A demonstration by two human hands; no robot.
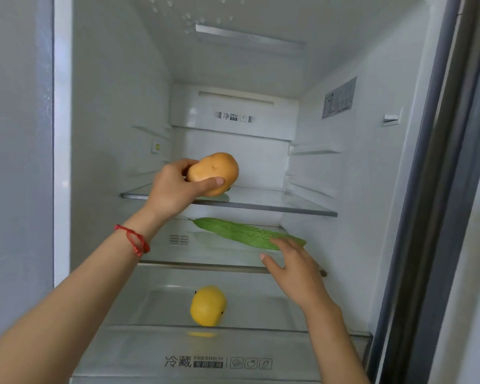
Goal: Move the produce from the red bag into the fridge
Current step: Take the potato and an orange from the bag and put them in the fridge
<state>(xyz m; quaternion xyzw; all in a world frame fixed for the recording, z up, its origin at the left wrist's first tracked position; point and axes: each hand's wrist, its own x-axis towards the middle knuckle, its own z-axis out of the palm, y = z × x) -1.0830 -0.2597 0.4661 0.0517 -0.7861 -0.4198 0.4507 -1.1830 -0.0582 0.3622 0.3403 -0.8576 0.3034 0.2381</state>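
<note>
My left hand (pixel 175 187) grips a tan potato (pixel 215 170) and holds it just over the front of the upper glass shelf (pixel 275 205) of the open fridge. A long green bitter gourd (pixel 244 234) lies across the middle glass shelf (pixel 205 266). My right hand (pixel 294 268) reaches in with relaxed fingers, its fingertips at the gourd's right end. A yellow fruit (pixel 208 305) sits on the lowest shelf above the crisper. The red bag is out of view.
The fridge's left wall (pixel 106 134) and right wall (pixel 358 162) close in the shelves. The crisper drawer front (pixel 219 361) with printed labels runs along the bottom. The open door's edge (pixel 438 189) stands at the right.
</note>
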